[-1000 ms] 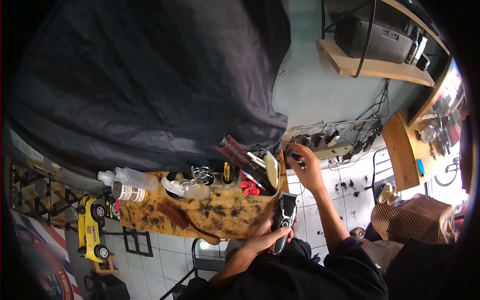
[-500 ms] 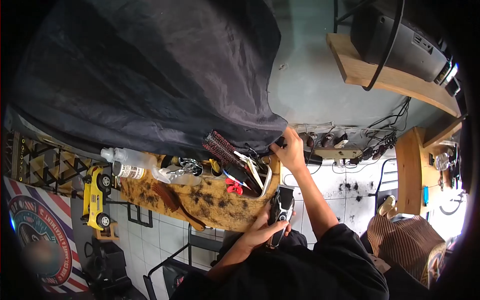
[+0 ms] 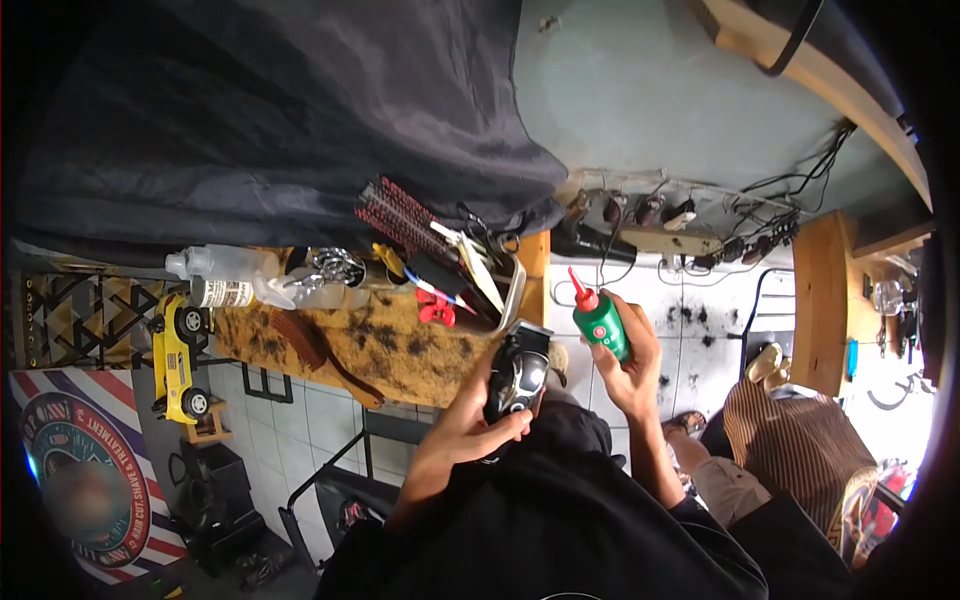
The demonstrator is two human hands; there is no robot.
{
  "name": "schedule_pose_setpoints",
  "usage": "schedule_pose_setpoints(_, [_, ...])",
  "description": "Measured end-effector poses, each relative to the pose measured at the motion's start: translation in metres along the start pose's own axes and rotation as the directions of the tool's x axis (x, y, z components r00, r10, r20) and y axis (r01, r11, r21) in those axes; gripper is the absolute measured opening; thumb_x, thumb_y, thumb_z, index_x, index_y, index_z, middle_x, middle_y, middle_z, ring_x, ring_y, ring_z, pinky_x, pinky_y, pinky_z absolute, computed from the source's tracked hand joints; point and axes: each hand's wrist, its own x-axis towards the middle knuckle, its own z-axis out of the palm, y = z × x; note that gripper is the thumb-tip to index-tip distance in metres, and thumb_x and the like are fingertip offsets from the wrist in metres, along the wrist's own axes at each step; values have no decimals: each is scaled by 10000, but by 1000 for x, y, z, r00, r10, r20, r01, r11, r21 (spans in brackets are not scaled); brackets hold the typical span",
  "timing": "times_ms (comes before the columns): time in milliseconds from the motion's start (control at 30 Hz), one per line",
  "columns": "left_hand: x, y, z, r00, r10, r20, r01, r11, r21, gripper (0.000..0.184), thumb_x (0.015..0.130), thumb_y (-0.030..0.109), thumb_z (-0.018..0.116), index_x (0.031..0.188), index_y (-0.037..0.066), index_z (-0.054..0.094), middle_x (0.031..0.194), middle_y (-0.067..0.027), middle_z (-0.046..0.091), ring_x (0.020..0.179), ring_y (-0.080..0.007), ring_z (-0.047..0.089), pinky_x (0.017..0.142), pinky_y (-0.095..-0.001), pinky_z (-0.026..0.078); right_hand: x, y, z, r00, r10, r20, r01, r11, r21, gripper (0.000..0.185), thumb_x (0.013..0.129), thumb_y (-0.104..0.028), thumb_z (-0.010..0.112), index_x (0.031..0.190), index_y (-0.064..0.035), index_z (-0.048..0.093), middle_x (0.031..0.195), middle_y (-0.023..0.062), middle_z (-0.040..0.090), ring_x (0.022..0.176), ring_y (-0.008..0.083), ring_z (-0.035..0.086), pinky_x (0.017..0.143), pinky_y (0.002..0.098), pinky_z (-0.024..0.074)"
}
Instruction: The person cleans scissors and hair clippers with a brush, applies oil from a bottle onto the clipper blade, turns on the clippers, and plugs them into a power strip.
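My left hand is wrapped round a black and silver hair clipper, its blade end pointing away from me. In my right hand is a green oil bottle with a red pointed nozzle, tilted slightly left. The bottle is to the right of the clipper and apart from it. Just beyond the clipper, a holder on the counter's right end contains combs, scissors and a round hairbrush. A red clip is beside these tools.
Dark hair clippings cover the wooden counter, where a wooden-handled brush and a clear bottle lie. Dark cloth hangs behind. A yellow toy truck is left, a power strip with cables right. A person in striped cloth sits at right.
My right hand has come back from under the dark cloth's edge, now holding the green oil bottle. My left hand, still holding the clipper, appears farther left, and the view has shifted.
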Motion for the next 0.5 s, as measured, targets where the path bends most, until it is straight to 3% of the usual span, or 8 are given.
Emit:
schedule_pose_setpoints(167, [-21, -7, -16, 999, -10, -35, 15, 987, 157, 888, 794, -35, 603, 1492, 63, 62, 1196, -117, 448, 779, -105, 552, 662, -261, 509, -16, -29, -13, 992, -28, 125, 39, 995, -90, 493, 677, -154, 707, 1125, 31, 619, 974, 173, 618, 863, 249, 628, 764, 322, 499])
schedule_pose_setpoints(233, [-29, -6, -15, 998, -46, -50, 50, 995, 82, 887, 792, -29, 607, 1492, 70, 71, 1121, -108, 486, 761, -107, 561, 648, -263, 506, -18, -35, -15, 987, -25, 160, 48, 988, -147, 485, 656, -143, 716, 1108, 14, 636, 972, 167, 623, 865, 249, 633, 757, 325, 507])
schedule_pose_setpoints(300, [-36, -2, -10, 998, -40, -50, 40, 999, -4, 735, 805, -57, 573, 1435, 58, 212, 1115, -136, 573, 724, -134, 589, 619, -268, 499, -22, -41, -14, 979, -47, 199, 78, 986, -149, 486, 644, -158, 705, 1088, 29, 637, 981, 162, 606, 847, 239, 625, 747, 304, 493])
schedule_pose_setpoints(467, [-48, -5, -4, 995, -38, -88, 34, 999, -42, 728, 803, -57, 567, 1431, 48, 216, 1113, -140, 560, 727, -139, 589, 618, -272, 494, -25, -58, -3, 958, -78, 275, 162, 941, -296, 482, 607, -129, 726, 1074, -27, 661, 981, 145, 608, 840, 270, 634, 737, 333, 517])
schedule_pose_setpoints(500, [-49, -8, -4, 994, -46, -94, 43, 998, -35, 800, 800, -54, 581, 1463, 69, 149, 1069, -108, 536, 736, -117, 574, 613, -263, 497, -26, -60, -1, 959, -95, 266, 182, 928, -325, 482, 595, -116, 734, 1068, -47, 670, 977, 138, 607, 839, 275, 636, 732, 345, 525])
